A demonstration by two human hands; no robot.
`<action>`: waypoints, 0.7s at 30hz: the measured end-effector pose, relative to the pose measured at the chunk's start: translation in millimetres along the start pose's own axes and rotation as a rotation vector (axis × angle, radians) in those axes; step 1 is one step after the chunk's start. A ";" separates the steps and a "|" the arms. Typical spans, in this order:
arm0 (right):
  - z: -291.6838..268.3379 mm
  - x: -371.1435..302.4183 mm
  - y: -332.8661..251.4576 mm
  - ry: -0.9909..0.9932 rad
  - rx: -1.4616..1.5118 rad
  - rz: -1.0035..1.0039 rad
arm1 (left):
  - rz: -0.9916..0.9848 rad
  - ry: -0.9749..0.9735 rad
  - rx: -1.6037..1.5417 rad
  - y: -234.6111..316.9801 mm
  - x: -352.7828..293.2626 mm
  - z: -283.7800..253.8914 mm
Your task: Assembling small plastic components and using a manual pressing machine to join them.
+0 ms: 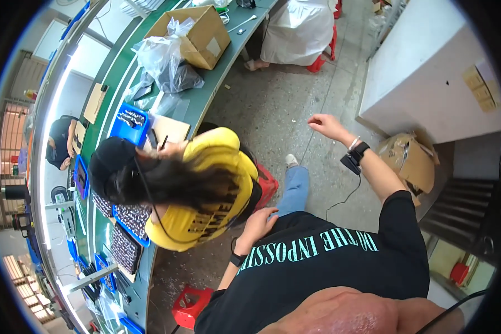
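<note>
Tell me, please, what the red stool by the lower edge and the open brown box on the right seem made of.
Red stool: probably moulded plastic, given its smooth, satiny surface. Brown box: apparently matte cardboard, judging by its bent flaps.

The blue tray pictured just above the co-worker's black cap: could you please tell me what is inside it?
Small dark parts with pale glints lie in the blue tray, leaving some of its bottom bare; whatever lies beneath them is covered.
</note>
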State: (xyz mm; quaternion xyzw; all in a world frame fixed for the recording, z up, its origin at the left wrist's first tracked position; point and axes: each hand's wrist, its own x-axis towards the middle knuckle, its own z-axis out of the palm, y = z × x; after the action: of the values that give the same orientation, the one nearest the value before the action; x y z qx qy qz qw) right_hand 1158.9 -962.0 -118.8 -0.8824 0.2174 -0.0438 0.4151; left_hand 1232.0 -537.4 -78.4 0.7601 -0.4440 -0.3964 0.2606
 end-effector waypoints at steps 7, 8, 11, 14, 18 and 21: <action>-37.2 227.5 10.0 0.063 -0.097 -0.285 | -0.091 0.168 -0.220 15.9 116.6 -25.5; -39.4 262.1 10.9 0.075 -0.117 -0.347 | -0.129 0.231 -0.251 16.2 129.4 -36.8; -49.1 359.8 21.7 0.122 -0.154 -0.413 | -0.321 0.127 -0.459 6.2 129.2 -28.3; -45.8 467.7 44.8 0.171 -0.234 -0.496 | -0.433 0.107 -0.605 -9.4 159.4 -21.2; -30.6 582.5 54.5 0.182 -0.403 -0.473 | -0.533 0.243 -0.710 -19.0 212.8 -2.7; -28.4 640.3 73.5 0.210 -0.456 -0.641 | -0.606 0.347 -0.778 -21.8 259.7 3.9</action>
State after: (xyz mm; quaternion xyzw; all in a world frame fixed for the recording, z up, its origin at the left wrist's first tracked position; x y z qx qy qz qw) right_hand 1703.4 -1292.4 -221.6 -0.9656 -0.0234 -0.2113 0.1498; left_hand 1314.6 -756.3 -193.2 0.7561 0.0257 -0.4577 0.4671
